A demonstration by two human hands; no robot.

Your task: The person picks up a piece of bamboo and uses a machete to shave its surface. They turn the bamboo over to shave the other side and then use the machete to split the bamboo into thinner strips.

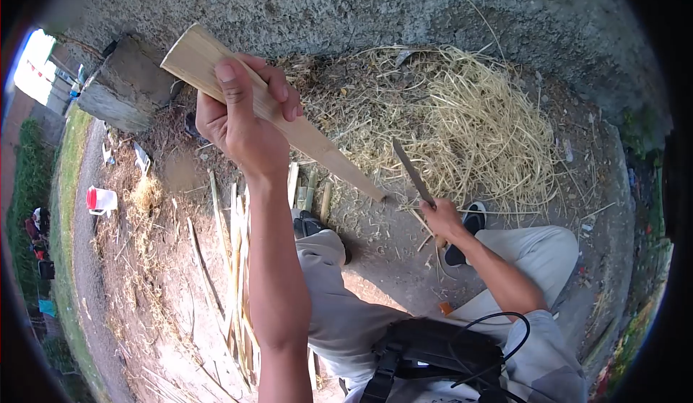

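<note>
Bare ground (155, 309) at the foot of a rough grey wall (325, 13). Left hand (249, 118): closed round the slat near its broad end, thumb flat on the face, fingers curled over the far edge. Slat (317, 145): pale wood, visible grain, tapering to a narrow, darker tip; lies aslant from the left hand, tip toward the right hand (442, 221) but apart from it. Right hand: fist round the handle of a knife (413, 172), dark narrow blade. Outward: tangled pile of pale shavings (484, 128) near the wall; long split strips (234, 251); red-and-white jug (102, 199).
</note>
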